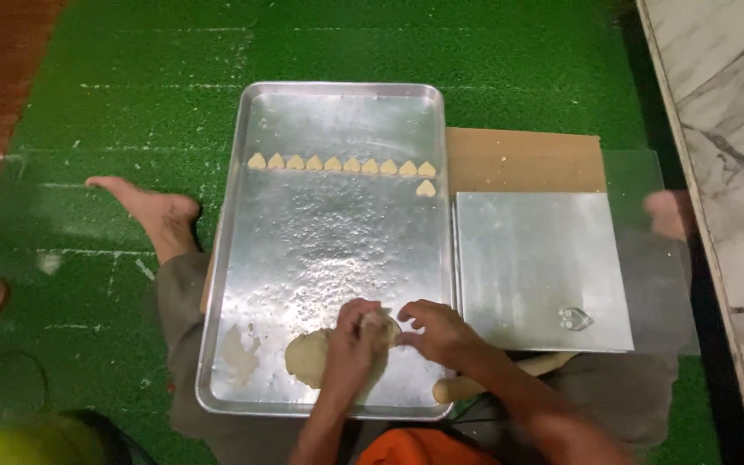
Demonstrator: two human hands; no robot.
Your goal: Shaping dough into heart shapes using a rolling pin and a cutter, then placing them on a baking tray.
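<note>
Head view looks down on green artificial turf (492,69) covering the floor, with a strip of white marble (734,129) along the right edge. On the turf lies a large rectangular shiny metal baking tray (337,250), and just to its right a flat square metal sheet (536,267) rests on a brown cardboard board (523,159). A bare foot (152,211) lies on the turf just left of the tray. Near the tray's lower edge sits a flattened round of pale dough (307,353); both hands work at its upper right part. The left hand (350,344) rests on top of the dough, its grip curled down onto the dough, though how firmly it pinches cannot be told. The right hand (441,331) sits just beside it, fingers bent together at the dough's edge, touching it. A wooden rolling pin (475,383) pokes out below the tray's right corner, under the right forearm. Across the tray's upper part runs a row of small heart-shaped dough pieces (342,164), with one more just below the row's right end. A small clear heart-shaped cutter (575,319) lies on the metal sheet, apart from the hands.
</note>
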